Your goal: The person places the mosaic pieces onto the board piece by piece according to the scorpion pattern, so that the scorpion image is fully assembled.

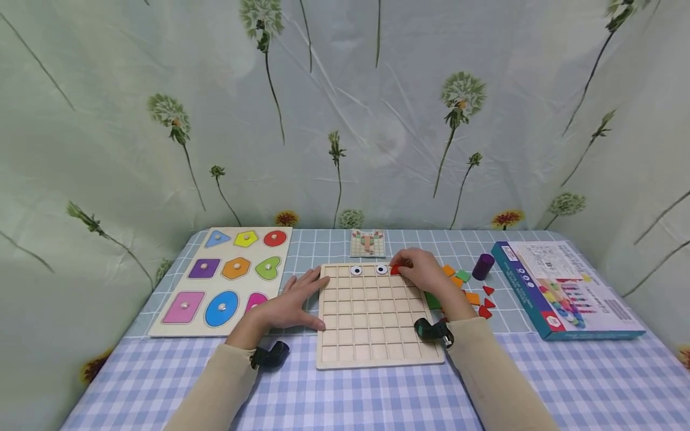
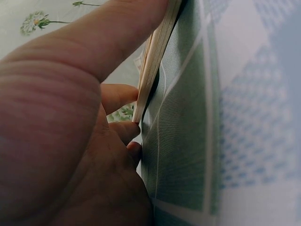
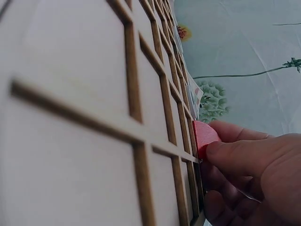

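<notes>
A wooden grid board [image 1: 369, 321] lies in front of the person, its cells framed by thin strips. Two round eye pieces, a left one [image 1: 356, 270] and a right one [image 1: 381, 269], sit in its far row. Between thumb and fingertips the right hand [image 1: 424, 273] pinches a red piece [image 3: 204, 136] with a rounded edge, at the far row just right of the eyes. The left hand [image 1: 286, 305] touches the board's left edge, fingers spread and thumb nearer the front. In the left wrist view, its fingertips meet the board's side [image 2: 151, 70].
Orange, green and red pieces [image 1: 472, 299] lie right of the board, partly behind the right arm. Beyond them are a purple cylinder [image 1: 483, 266] and a box [image 1: 577, 290]. A shape puzzle [image 1: 196, 280] lies at left; a small picture card [image 1: 368, 243] is behind the board.
</notes>
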{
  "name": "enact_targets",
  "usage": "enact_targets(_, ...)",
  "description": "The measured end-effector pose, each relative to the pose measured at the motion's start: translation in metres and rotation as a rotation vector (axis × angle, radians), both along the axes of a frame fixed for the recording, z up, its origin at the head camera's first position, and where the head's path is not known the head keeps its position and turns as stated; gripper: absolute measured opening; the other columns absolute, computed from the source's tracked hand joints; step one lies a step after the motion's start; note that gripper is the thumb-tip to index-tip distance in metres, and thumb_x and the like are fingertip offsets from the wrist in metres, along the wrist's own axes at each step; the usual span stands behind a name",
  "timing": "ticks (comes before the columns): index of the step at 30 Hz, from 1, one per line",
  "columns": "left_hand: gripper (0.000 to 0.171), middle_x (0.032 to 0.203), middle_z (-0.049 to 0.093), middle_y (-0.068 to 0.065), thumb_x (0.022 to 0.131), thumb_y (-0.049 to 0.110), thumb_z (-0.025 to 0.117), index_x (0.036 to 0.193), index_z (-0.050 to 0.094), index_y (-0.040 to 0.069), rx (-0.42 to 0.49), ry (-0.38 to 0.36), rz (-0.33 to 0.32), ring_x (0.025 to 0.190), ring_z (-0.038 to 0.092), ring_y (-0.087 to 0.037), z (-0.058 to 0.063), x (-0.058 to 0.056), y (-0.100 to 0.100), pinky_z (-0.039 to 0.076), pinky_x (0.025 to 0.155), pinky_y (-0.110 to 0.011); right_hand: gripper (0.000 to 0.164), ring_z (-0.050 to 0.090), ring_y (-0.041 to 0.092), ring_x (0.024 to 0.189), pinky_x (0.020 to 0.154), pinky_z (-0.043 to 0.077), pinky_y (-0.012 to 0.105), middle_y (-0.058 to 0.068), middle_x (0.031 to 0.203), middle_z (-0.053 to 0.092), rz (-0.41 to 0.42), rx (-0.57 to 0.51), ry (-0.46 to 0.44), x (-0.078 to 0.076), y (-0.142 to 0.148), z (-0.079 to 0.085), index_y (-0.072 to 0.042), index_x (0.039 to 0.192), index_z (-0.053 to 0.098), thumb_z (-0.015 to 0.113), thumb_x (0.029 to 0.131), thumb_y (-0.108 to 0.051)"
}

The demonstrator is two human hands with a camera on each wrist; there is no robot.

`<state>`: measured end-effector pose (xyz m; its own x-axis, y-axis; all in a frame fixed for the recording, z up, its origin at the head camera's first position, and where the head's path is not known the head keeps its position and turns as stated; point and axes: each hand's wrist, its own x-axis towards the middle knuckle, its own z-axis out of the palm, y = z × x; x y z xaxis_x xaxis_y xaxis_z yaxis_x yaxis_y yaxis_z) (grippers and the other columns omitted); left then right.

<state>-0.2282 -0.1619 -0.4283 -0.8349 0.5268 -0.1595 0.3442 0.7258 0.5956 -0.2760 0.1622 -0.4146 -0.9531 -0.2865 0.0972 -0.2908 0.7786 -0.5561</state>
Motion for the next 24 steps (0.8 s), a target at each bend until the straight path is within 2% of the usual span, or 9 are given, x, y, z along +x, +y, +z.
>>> enact_targets(9,0.103,0.171,0.006,-0.008,0.076,0.046,0.084,0.158,0.03,0.018,0.0,0.007,0.002,0.158,0.001,-0.032,0.0008,0.0008,-0.0001,-0.004,0.126,-0.058,0.019,0.064,0.03,0.096,0.089,0.056,0.046,0.012,0.102,0.063,-0.003,0.027,0.013,-0.0004,0.0004,-0.0011,-0.01,0.108,0.075,0.064,0.093,-0.003)
enact_targets(24,0.102,0.171,0.007,-0.008,0.076,0.045,0.085,0.158,0.03,0.018,0.015,0.013,-0.003,0.158,0.003,-0.032,0.0001,0.0022,-0.001,-0.004,0.126,-0.058,0.019,0.058,0.025,0.09,0.085,0.054,0.043,0.011,0.102,0.062,0.009,0.045,0.011,0.0002,-0.0003,-0.0011,-0.009,0.108,0.076,0.067,0.092,-0.004)
